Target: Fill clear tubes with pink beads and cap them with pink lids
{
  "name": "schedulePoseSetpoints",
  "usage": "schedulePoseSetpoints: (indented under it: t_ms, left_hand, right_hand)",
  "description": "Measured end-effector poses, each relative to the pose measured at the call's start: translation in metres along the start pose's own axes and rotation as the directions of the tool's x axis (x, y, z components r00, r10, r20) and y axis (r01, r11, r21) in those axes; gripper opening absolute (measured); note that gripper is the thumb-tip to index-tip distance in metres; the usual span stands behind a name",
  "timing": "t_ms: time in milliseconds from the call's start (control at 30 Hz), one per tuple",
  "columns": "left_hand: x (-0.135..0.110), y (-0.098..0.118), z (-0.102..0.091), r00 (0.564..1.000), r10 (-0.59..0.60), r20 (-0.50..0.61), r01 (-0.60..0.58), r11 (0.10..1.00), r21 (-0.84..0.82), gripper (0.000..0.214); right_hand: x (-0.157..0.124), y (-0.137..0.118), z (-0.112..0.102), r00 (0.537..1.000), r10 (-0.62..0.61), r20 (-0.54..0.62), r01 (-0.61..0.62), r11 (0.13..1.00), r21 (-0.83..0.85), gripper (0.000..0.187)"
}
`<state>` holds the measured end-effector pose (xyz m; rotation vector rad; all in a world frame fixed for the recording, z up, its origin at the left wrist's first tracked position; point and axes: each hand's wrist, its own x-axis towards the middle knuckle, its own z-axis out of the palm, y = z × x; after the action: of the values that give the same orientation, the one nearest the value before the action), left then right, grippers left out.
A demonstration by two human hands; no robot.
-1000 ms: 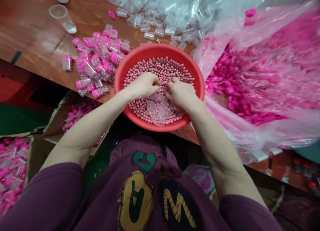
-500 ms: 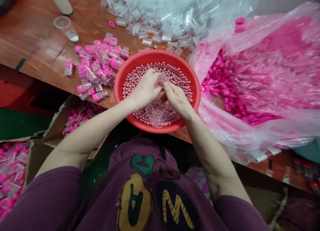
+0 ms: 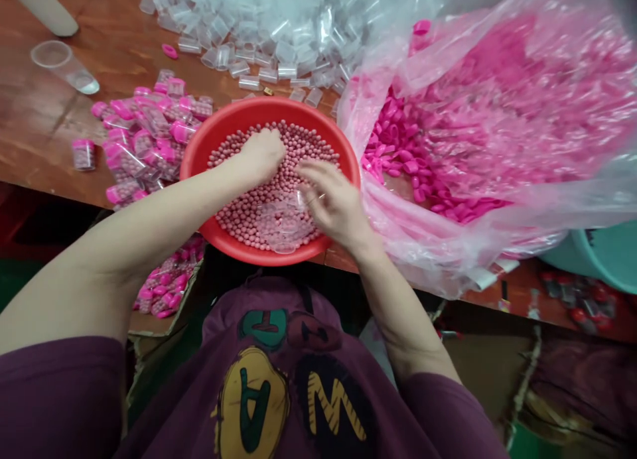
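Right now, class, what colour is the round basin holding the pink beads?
The basin is red, seen best in the head view.

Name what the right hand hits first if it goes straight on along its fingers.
The right hand points up-left toward the left hand, its likely first contact, across the pink beads in the red plastic basin. Depth is unclear, so beads could come first.

A red plastic basin (image 3: 259,105) holds dusty-pink beads (image 3: 303,144), beside bright magenta bottle caps (image 3: 398,160). The plum-purple shirt (image 3: 169,399) carries yellow, teal and black patches with letters.
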<state>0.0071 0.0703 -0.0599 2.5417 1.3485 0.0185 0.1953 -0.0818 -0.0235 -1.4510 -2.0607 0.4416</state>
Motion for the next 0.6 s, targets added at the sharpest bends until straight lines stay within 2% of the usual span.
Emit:
schedulePoseSetpoints:
  t_ms: [33,67,100,167,200,267,333,367,433,500,600]
  left_hand:
    - [0.004,0.005,0.006,0.999,0.038,0.009,-0.038,0.999,-0.001,0.038]
    - [0.008,0.01,0.012,0.997,0.076,0.011,-0.076,0.997,-0.009,0.039]
    - [0.011,0.016,0.016,0.994,0.108,0.006,-0.108,0.994,-0.03,0.038]
    - [0.017,0.028,0.021,0.991,0.133,0.002,-0.132,0.983,-0.126,0.029]
    - [0.02,0.033,0.02,0.991,0.13,0.014,-0.124,0.971,-0.202,0.021]
    - [0.023,0.043,0.015,0.992,0.115,0.052,-0.09,0.933,-0.348,0.009]
    - [0.019,0.049,0.004,0.993,0.101,0.056,-0.059,0.865,-0.499,0.014]
    - [0.014,0.051,-0.003,0.995,0.087,0.04,-0.047,0.806,-0.59,0.014]
    - [-0.001,0.052,-0.017,0.998,0.052,0.024,-0.014,0.619,-0.786,0.014]
    - [-0.021,0.05,-0.03,0.997,0.035,0.067,0.048,0.402,-0.914,0.012]
    - [-0.053,0.042,-0.043,0.985,0.059,0.161,0.149,0.165,-0.975,0.016]
  right_hand:
    - [-0.001,0.026,-0.009,0.984,0.09,-0.153,-0.092,0.996,-0.008,0.045]
    - [-0.003,0.055,-0.018,0.934,0.197,-0.298,-0.204,0.979,0.007,0.045]
    - [-0.004,0.086,-0.026,0.871,0.293,-0.395,-0.303,0.952,0.037,0.043]
    - [-0.007,0.143,-0.038,0.764,0.442,-0.47,-0.471,0.88,0.062,0.039]
    - [-0.008,0.166,-0.04,0.754,0.474,-0.456,-0.513,0.857,0.043,0.037]
    - [-0.007,0.195,-0.037,0.794,0.489,-0.361,-0.532,0.847,-0.024,0.035]
    - [-0.003,0.204,-0.027,0.852,0.467,-0.234,-0.506,0.85,-0.144,0.037]
    - [-0.001,0.203,-0.021,0.867,0.462,-0.187,-0.495,0.844,-0.209,0.037]
    - [0.004,0.2,-0.012,0.869,0.467,-0.165,-0.495,0.817,-0.296,0.037]
    - [0.007,0.199,-0.008,0.85,0.47,-0.237,-0.522,0.808,-0.272,0.036]
    - [0.007,0.204,-0.013,0.791,0.427,-0.438,-0.484,0.875,-0.022,0.032]
